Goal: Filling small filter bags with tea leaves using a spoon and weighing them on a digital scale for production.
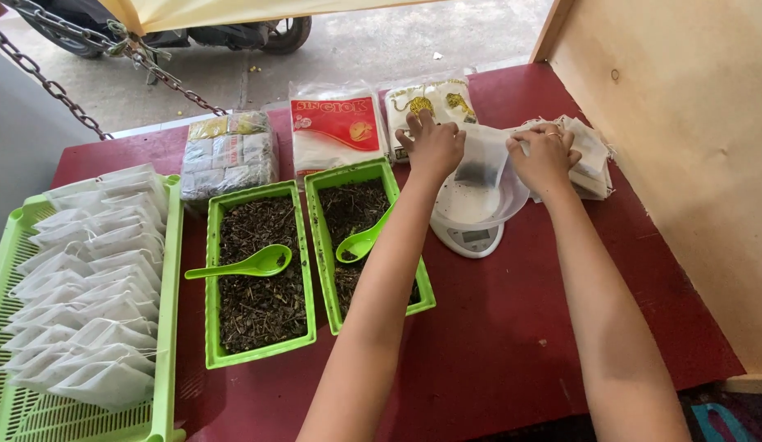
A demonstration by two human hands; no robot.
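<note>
My left hand (432, 146) and my right hand (546, 154) together hold a small white filter bag (482, 157) with dark leaves at its bottom, above the white bowl (479, 206) of a small kitchen scale (473, 239). Each hand pinches one side of the bag's top. A stack of empty white bags (590, 155) lies just behind my right hand. Two green trays of dark dried leaves (260, 278) (340, 214) stand to the left of the scale, each with a green spoon (250, 263) (361, 242) lying in it.
A green slatted basket (165, 327) at the left holds several filled white bags. Three plastic packets (229, 152) (335, 124) (440, 100) lie along the red table's far edge. A wooden panel (676, 123) stands at the right. Chains (54, 86) and a motorbike wheel are beyond the table.
</note>
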